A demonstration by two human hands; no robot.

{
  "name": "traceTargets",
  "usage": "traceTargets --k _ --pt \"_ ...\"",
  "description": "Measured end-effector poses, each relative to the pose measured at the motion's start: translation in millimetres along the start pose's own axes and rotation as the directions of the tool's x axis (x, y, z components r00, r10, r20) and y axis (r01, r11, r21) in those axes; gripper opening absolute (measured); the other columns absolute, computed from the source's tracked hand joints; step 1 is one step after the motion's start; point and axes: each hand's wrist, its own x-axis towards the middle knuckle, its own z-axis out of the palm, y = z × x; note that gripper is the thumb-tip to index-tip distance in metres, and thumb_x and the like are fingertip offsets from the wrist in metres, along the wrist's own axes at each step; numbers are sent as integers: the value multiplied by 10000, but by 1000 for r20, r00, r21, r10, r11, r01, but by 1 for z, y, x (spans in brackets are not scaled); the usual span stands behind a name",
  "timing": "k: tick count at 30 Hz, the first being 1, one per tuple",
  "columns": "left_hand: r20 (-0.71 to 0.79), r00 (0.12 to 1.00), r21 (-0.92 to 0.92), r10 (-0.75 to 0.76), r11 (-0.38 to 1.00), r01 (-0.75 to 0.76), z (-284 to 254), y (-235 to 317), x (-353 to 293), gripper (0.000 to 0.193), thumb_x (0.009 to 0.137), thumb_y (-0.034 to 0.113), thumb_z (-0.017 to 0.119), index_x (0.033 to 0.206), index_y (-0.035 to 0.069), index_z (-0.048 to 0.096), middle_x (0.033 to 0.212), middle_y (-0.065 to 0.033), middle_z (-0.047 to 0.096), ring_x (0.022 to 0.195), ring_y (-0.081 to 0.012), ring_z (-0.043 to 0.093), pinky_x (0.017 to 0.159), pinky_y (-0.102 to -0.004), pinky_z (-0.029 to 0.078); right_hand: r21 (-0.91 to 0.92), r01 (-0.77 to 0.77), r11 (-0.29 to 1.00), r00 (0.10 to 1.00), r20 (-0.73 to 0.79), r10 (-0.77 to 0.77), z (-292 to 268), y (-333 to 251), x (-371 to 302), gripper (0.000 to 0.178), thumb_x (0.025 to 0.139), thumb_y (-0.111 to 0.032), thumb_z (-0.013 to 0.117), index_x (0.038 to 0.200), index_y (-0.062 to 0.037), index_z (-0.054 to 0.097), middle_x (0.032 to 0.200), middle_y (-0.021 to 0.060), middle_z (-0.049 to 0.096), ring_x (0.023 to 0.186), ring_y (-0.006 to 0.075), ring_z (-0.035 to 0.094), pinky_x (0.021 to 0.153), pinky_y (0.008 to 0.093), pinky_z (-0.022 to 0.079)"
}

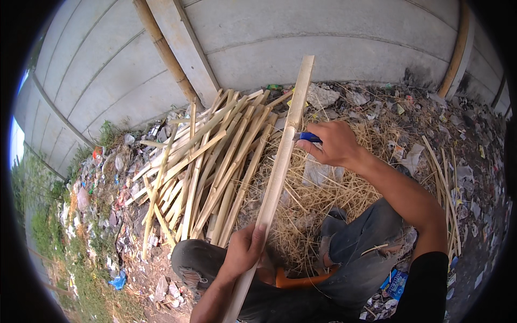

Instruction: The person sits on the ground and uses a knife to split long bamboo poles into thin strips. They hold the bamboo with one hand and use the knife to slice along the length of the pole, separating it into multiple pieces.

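A long pale bamboo slat (pixel 280 167) runs from my lap up toward the wall. My left hand (pixel 245 250) grips its lower part, thumb laid along the strip. My right hand (pixel 334 144) is closed on a blue-handled knife (pixel 308 137) whose blade meets the slat's right edge near its upper half. Thin straw-like shavings (pixel 318 199) lie heaped under the slat, in front of my knees in torn grey jeans (pixel 366 253).
A pile of split bamboo strips (pixel 210 161) lies to the left, fanned toward a concrete panel wall (pixel 301 43). More thin strips (pixel 444 177) rest at the right. Litter and scraps cover the ground on both sides; grass grows at the far left.
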Motion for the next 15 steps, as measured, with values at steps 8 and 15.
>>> traceTargets --k 8,15 --pt "-77 995 76 70 995 -64 2 3 0 464 1090 379 485 829 12 594 564 -66 593 483 -162 624 471 -317 474 252 -128 959 984 -91 155 5 13 -2 461 885 -485 732 960 -39 644 706 117 656 591 289 665 565 406 504" --pt "-720 519 475 461 872 -116 -94 76 -34 433 1099 352 455 859 26 611 500 0 492 403 -87 521 396 -255 376 402 -143 904 990 63 128 13 -11 4 508 894 -511 722 982 -14 668 688 80 628 582 190 617 556 352 479"
